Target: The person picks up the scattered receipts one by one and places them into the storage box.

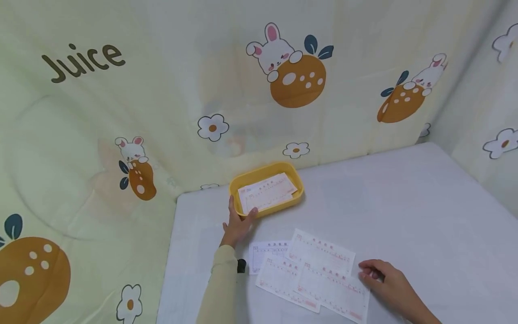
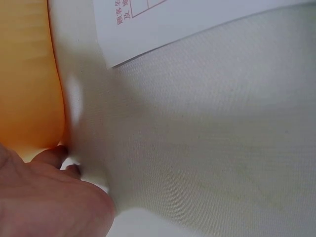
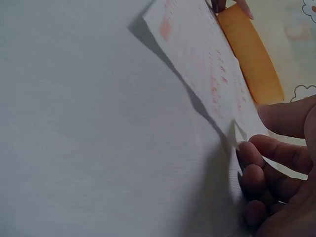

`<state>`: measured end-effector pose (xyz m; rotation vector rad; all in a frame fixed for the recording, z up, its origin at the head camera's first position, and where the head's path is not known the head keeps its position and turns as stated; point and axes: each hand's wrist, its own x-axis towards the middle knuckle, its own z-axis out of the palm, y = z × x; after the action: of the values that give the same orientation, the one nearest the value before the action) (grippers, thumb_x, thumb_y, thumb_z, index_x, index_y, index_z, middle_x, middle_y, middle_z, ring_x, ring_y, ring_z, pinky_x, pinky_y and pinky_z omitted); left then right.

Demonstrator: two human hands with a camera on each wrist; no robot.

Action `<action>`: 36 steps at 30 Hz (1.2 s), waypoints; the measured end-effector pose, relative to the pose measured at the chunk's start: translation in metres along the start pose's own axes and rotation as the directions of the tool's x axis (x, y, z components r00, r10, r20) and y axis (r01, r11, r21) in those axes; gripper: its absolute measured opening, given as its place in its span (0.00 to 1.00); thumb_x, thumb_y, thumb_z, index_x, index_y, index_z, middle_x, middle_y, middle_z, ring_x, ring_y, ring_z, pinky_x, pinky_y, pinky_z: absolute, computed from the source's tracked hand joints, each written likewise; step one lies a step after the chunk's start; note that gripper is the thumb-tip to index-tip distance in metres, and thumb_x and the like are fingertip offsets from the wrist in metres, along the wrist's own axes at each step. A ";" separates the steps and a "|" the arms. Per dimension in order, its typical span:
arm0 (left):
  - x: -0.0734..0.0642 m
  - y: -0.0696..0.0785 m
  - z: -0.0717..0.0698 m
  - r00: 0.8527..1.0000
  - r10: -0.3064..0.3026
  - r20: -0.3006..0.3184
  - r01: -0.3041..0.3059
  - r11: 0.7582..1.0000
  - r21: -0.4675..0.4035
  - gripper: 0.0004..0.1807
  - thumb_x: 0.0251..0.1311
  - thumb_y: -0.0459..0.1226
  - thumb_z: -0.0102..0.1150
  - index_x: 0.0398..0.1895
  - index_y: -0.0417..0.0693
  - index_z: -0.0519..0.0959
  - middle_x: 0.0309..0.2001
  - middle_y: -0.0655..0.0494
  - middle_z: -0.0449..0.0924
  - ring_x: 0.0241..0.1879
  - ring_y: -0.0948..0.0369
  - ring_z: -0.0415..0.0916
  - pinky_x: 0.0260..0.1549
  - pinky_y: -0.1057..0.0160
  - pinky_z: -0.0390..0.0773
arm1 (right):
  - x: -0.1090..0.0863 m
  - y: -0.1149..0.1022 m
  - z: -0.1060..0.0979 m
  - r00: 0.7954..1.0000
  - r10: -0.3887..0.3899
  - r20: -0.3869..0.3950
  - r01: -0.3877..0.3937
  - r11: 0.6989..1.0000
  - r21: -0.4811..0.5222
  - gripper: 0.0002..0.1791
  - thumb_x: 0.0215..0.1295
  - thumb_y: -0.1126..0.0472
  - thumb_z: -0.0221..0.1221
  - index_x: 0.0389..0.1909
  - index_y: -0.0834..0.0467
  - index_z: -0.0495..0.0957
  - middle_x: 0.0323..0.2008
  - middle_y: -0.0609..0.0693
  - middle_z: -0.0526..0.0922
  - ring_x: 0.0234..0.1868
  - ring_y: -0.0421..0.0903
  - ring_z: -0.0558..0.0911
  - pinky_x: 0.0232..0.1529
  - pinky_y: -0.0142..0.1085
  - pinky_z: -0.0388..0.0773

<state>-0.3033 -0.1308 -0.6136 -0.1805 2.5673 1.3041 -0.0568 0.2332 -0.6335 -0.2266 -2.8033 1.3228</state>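
Slips lie on the desk just left of your right hand, the nearer of your two; the three uppermost run their long axes slantwise, from far left to near right, so short ends face your fingers. These curl loosely, thumb slightly apart, with no slip plainly gripped. Your left hand, beyond the slips and to their left, holds the corner of the tray.

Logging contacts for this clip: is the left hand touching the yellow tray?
Touching. The head view shows it: the left hand holds the yellow tray by a corner, thumb over its near rim.
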 end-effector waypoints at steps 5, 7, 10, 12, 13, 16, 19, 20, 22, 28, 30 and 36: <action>-0.001 0.000 -0.002 1.000 -0.014 -0.013 0.014 1.000 0.004 0.64 0.65 0.69 0.63 0.88 0.66 0.30 0.88 0.49 0.39 0.84 0.41 0.41 0.77 0.34 0.23 | -0.009 0.001 0.008 0.998 -0.055 -0.016 0.054 0.996 -0.069 0.15 0.62 0.60 0.77 0.47 0.58 0.86 0.38 0.40 0.79 0.40 0.38 0.71 0.39 0.33 0.74; -0.002 0.001 -0.003 1.000 -0.014 -0.009 0.014 1.000 -0.003 0.64 0.65 0.69 0.63 0.88 0.65 0.30 0.88 0.48 0.40 0.84 0.41 0.41 0.77 0.34 0.22 | -0.008 0.002 0.010 0.998 -0.057 -0.003 0.056 0.994 -0.096 0.17 0.60 0.60 0.78 0.47 0.58 0.85 0.38 0.40 0.78 0.41 0.40 0.71 0.40 0.35 0.73; -0.002 0.003 -0.003 1.000 -0.028 -0.002 0.028 1.000 -0.002 0.63 0.67 0.67 0.63 0.88 0.65 0.29 0.88 0.49 0.39 0.85 0.43 0.40 0.77 0.36 0.21 | -0.007 0.003 0.013 0.999 -0.049 0.011 0.050 0.989 -0.136 0.18 0.59 0.63 0.78 0.48 0.58 0.84 0.38 0.41 0.77 0.42 0.43 0.71 0.41 0.37 0.72; -0.003 0.005 -0.004 1.000 -0.028 -0.001 0.028 1.000 -0.007 0.63 0.67 0.67 0.63 0.88 0.65 0.30 0.88 0.48 0.39 0.85 0.42 0.40 0.77 0.36 0.21 | -0.007 0.003 0.014 0.999 -0.037 0.016 0.039 0.987 -0.156 0.17 0.59 0.64 0.78 0.47 0.58 0.84 0.38 0.41 0.77 0.43 0.44 0.71 0.43 0.40 0.72; -0.003 0.006 -0.004 1.000 -0.027 -0.002 0.027 1.000 -0.009 0.64 0.66 0.67 0.64 0.88 0.65 0.30 0.88 0.48 0.39 0.85 0.42 0.40 0.77 0.36 0.21 | -0.007 0.003 0.015 0.999 -0.038 0.012 0.039 0.986 -0.162 0.17 0.58 0.65 0.77 0.46 0.57 0.84 0.38 0.41 0.78 0.43 0.45 0.71 0.44 0.42 0.72; -0.004 0.008 -0.004 1.000 -0.013 -0.008 0.013 0.999 -0.029 0.65 0.64 0.68 0.65 0.89 0.64 0.31 0.88 0.46 0.41 0.84 0.39 0.41 0.77 0.34 0.21 | -0.008 0.002 0.016 0.999 -0.034 0.012 0.035 0.986 -0.165 0.15 0.58 0.67 0.77 0.43 0.57 0.83 0.39 0.43 0.79 0.43 0.46 0.71 0.46 0.45 0.71; -0.004 0.008 -0.003 1.000 0.002 -0.012 -0.002 0.999 -0.047 0.65 0.63 0.69 0.66 0.89 0.64 0.33 0.87 0.44 0.42 0.84 0.38 0.42 0.76 0.33 0.20 | -0.009 0.001 0.016 0.999 -0.040 0.010 0.041 0.987 -0.156 0.14 0.59 0.66 0.77 0.42 0.57 0.83 0.40 0.44 0.79 0.44 0.47 0.71 0.47 0.48 0.70; -0.003 0.008 -0.003 1.000 0.001 -0.010 -0.002 0.999 -0.050 0.66 0.62 0.69 0.66 0.89 0.64 0.33 0.87 0.44 0.42 0.84 0.38 0.41 0.76 0.33 0.20 | -0.010 0.001 0.016 0.999 -0.043 0.009 0.044 0.987 -0.155 0.14 0.59 0.64 0.77 0.41 0.57 0.83 0.40 0.45 0.80 0.44 0.47 0.72 0.47 0.49 0.70; -0.003 0.007 -0.003 1.000 0.002 -0.005 -0.002 0.999 -0.050 0.66 0.62 0.69 0.66 0.88 0.64 0.32 0.87 0.44 0.42 0.84 0.38 0.41 0.75 0.32 0.19 | -0.011 0.001 0.017 0.999 -0.043 0.015 0.045 0.985 -0.166 0.15 0.59 0.60 0.78 0.42 0.57 0.83 0.42 0.46 0.80 0.46 0.49 0.73 0.48 0.51 0.70; -0.003 0.008 -0.003 1.000 -0.015 0.005 0.015 1.000 -0.027 0.64 0.65 0.67 0.64 0.88 0.65 0.30 0.88 0.47 0.39 0.84 0.40 0.40 0.77 0.35 0.20 | -0.014 0.002 0.022 0.995 -0.101 0.015 0.102 0.966 -0.238 0.20 0.54 0.54 0.80 0.40 0.54 0.80 0.43 0.47 0.76 0.47 0.51 0.73 0.45 0.50 0.69; -0.003 0.007 -0.002 1.000 -0.024 0.005 0.025 0.999 -0.021 0.64 0.65 0.67 0.64 0.88 0.66 0.30 0.88 0.48 0.39 0.85 0.41 0.39 0.77 0.36 0.20 | -0.015 0.003 0.023 0.990 -0.143 -0.013 0.135 0.959 -0.247 0.19 0.53 0.57 0.80 0.37 0.52 0.79 0.41 0.45 0.75 0.44 0.49 0.72 0.42 0.47 0.67; 0.001 0.000 0.001 1.000 0.014 -0.013 -0.015 0.999 -0.040 0.66 0.62 0.70 0.65 0.88 0.65 0.32 0.87 0.43 0.43 0.83 0.37 0.42 0.76 0.33 0.21 | -0.016 0.002 0.021 0.997 -0.083 -0.005 0.080 0.981 -0.175 0.15 0.58 0.64 0.77 0.37 0.53 0.79 0.31 0.41 0.72 0.36 0.41 0.68 0.42 0.44 0.63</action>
<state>-0.3037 -0.1304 -0.6143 -0.1791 2.5593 1.3646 -0.0426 0.2161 -0.6484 -0.1224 -2.8850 1.0567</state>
